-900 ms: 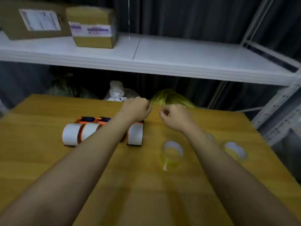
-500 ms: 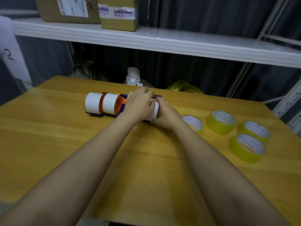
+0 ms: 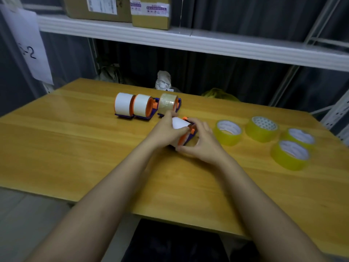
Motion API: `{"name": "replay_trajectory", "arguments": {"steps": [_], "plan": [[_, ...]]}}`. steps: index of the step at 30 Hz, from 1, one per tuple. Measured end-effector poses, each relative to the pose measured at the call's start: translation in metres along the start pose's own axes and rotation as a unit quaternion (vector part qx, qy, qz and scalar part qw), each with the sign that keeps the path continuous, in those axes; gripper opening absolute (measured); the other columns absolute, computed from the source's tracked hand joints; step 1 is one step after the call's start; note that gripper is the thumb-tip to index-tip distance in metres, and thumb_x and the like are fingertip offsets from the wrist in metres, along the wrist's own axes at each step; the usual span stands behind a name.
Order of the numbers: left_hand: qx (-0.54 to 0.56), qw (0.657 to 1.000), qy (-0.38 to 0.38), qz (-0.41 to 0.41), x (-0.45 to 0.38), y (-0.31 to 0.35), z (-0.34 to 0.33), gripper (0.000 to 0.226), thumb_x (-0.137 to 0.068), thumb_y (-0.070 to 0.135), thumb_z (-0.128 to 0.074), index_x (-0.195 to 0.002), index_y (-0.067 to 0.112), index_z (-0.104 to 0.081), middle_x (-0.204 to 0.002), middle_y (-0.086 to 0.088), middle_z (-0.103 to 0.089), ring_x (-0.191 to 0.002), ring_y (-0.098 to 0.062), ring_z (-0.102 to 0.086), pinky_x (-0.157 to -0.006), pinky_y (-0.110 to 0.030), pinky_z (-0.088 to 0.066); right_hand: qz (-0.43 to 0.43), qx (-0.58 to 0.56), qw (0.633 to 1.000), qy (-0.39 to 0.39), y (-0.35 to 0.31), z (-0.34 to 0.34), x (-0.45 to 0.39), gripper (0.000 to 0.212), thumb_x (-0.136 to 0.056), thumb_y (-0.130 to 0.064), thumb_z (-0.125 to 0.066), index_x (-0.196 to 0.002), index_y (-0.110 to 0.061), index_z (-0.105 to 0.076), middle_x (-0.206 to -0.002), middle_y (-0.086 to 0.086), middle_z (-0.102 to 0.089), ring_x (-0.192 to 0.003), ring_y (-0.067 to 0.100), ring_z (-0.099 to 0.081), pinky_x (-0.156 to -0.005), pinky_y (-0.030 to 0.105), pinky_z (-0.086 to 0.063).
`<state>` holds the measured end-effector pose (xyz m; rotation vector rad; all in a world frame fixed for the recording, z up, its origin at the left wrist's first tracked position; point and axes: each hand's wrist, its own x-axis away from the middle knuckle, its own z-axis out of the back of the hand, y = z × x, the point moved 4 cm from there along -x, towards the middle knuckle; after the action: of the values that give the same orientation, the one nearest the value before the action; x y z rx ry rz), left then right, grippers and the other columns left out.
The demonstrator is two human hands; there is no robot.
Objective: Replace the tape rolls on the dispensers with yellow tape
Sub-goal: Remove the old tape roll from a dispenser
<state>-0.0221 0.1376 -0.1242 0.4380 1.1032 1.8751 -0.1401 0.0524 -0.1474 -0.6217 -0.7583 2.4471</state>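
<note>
Both hands hold one purple-and-orange dispenser (image 3: 189, 136) with a white tape roll (image 3: 179, 122) at the middle of the wooden table (image 3: 75, 148). My left hand (image 3: 166, 132) grips the white roll, and my right hand (image 3: 202, 144) curls round the dispenser's right side. Behind them stand three more dispensers in a row: two with white rolls (image 3: 122, 104) (image 3: 142, 105) and one with a clear brownish roll (image 3: 168, 104). Several yellow tape rolls lie flat at the right (image 3: 227, 132) (image 3: 261, 128) (image 3: 300, 137) (image 3: 289, 155).
A white shelf (image 3: 207, 44) runs above the table's far side with two cardboard boxes (image 3: 151, 12) on it. Bags lie under the shelf behind the table (image 3: 163, 80). A paper sign (image 3: 28, 48) hangs at the left. The table's near edge is close to me.
The hands have drawn one white-roll dispenser out of the row toward me, uncovering the clear-roll dispenser behind. The camera also tilted downward.
</note>
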Motion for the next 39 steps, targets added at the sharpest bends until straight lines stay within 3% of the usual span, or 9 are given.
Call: {"name": "replay_trajectory", "arguments": {"steps": [8, 12, 16, 19, 22, 25, 33, 36, 39], "plan": [[0.047, 0.996, -0.002, -0.078, -0.009, -0.008, 0.017, 0.047, -0.073, 0.045, -0.062, -0.116, 0.029, -0.053, -0.119, 0.007, -0.052, -0.107, -0.011, -0.052, -0.082, -0.025, -0.047, 0.059, 0.084, 0.994, 0.040, -0.008, 0.006, -0.007, 0.057, -0.094, -0.029, -0.054, -0.146, -0.024, -0.034, -0.141, -0.002, -0.046, -0.132, 0.019, -0.034, -0.106, 0.035, -0.025], [0.068, 0.994, 0.002, -0.084, -0.032, -0.016, 0.011, 0.046, -0.076, 0.058, -0.067, -0.110, 0.029, -0.057, -0.114, 0.008, -0.055, -0.105, -0.007, -0.054, -0.082, -0.023, -0.046, 0.044, 0.095, 0.994, 0.011, -0.007, 0.002, -0.017, 0.044, -0.098, -0.028, -0.049, -0.141, -0.028, -0.043, -0.094, -0.002, -0.065, -0.101, 0.028, -0.057, -0.084, 0.032, -0.032], [0.131, 0.986, 0.032, -0.098, -0.046, -0.020, 0.007, 0.045, -0.081, 0.063, -0.049, -0.097, 0.023, -0.063, -0.099, 0.012, -0.060, -0.097, 0.000, -0.056, -0.088, -0.024, -0.043, 0.074, 0.129, 0.987, 0.061, 0.003, 0.006, -0.020, 0.050, -0.088, -0.049, -0.056, -0.132, -0.025, -0.056, -0.098, -0.005, -0.069, -0.097, 0.023, -0.059, -0.091, 0.037, -0.036], [0.162, 0.981, 0.026, -0.104, -0.052, -0.023, 0.006, 0.033, -0.093, 0.049, -0.041, -0.092, 0.025, -0.064, -0.099, 0.013, -0.061, -0.101, 0.003, -0.054, -0.090, -0.024, -0.038, 0.066, 0.037, 0.995, 0.060, 0.006, 0.019, -0.022, 0.055, -0.078, -0.058, -0.064, -0.125, -0.029, -0.061, -0.113, -0.012, -0.059, -0.112, 0.012, -0.048, -0.099, 0.033, -0.035], [0.143, 0.980, -0.024, -0.137, -0.054, -0.023, 0.003, 0.038, -0.091, 0.051, -0.038, -0.091, 0.026, -0.067, -0.100, 0.011, -0.064, -0.106, -0.004, -0.055, -0.098, -0.028, -0.038, 0.026, -0.021, 0.999, -0.036, 0.009, 0.020, -0.021, 0.065, -0.078, -0.047, -0.071, -0.137, -0.030, -0.049, -0.134, -0.015, -0.047, -0.128, 0.002, -0.034, -0.105, 0.023, -0.027], [0.140, 0.981, -0.017, -0.131, -0.052, -0.022, 0.003, 0.045, -0.094, 0.049, -0.034, -0.090, 0.021, -0.069, -0.098, -0.011, -0.064, -0.096, -0.016, -0.059, -0.091, -0.030, -0.041, -0.011, -0.130, 0.986, -0.106, 0.011, 0.012, -0.020, 0.045, -0.079, -0.038, -0.074, -0.120, -0.034, -0.057, -0.121, -0.013, -0.060, -0.113, 0.003, -0.052, -0.096, 0.021, -0.038], [-0.001, 0.969, 0.218, -0.116, -0.043, -0.028, 0.004, 0.029, -0.102, 0.030, -0.035, -0.100, 0.012, -0.057, -0.098, -0.001, -0.054, -0.100, -0.019, -0.049, -0.084, -0.030, -0.039, -0.081, -0.298, 0.950, -0.040, 0.020, 0.001, -0.022, 0.023, -0.080, -0.017, -0.074, -0.092, -0.019, -0.054, -0.097, 0.004, -0.066, -0.086, 0.011, -0.063, -0.078, 0.024, -0.051], [-0.003, 0.973, 0.191, -0.127, -0.036, -0.028, 0.000, 0.022, -0.099, 0.032, -0.042, -0.090, 0.017, -0.054, -0.088, 0.003, -0.053, -0.092, -0.017, -0.048, -0.079, -0.032, -0.038, -0.108, -0.388, 0.914, 0.052, 0.025, 0.004, -0.021, 0.015, -0.085, -0.010, -0.067, -0.088, -0.016, -0.054, -0.090, 0.004, -0.066, -0.075, 0.006, -0.064, -0.069, 0.019, -0.051], [0.094, 0.984, 0.068, -0.136, -0.026, -0.016, -0.014, 0.020, -0.097, 0.029, -0.051, -0.088, 0.015, -0.063, -0.091, -0.003, -0.061, -0.088, -0.013, -0.055, -0.080, -0.029, -0.043, -0.131, -0.462, 0.869, 0.122, 0.031, 0.005, -0.019, 0.007, -0.089, -0.010, -0.063, -0.092, -0.012, -0.056, -0.086, 0.005, -0.070, -0.074, 0.011, -0.066, -0.068, 0.023, -0.053]]}}
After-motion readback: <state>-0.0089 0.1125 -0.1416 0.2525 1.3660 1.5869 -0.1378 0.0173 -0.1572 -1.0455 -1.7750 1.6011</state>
